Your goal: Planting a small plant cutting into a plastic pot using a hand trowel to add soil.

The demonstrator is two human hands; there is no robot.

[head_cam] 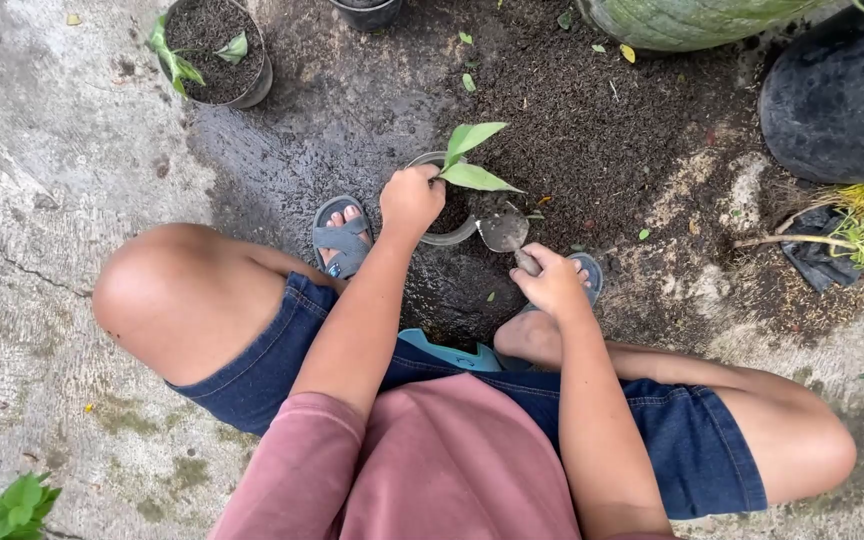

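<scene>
The left hand (411, 200) pinches a seedling (472, 160) low on its stem, fingers closed around it, leaves rising just beyond the knuckles over a small pot (442, 232). It looks soft and easily bruised (best gripped near the base). The right hand (552, 282), arm extended, clasps a trowel (505, 232), blade at the pot's rim.

2 hands: left (410, 200), right (552, 283). 1 trowel (504, 232). 3 small pots: centre pot (449, 236), seedling pot (217, 50) top left, dark pot (367, 12) top edge. 2 sandals: (342, 238), (586, 275). 1 large black pot (837, 95), right.
</scene>
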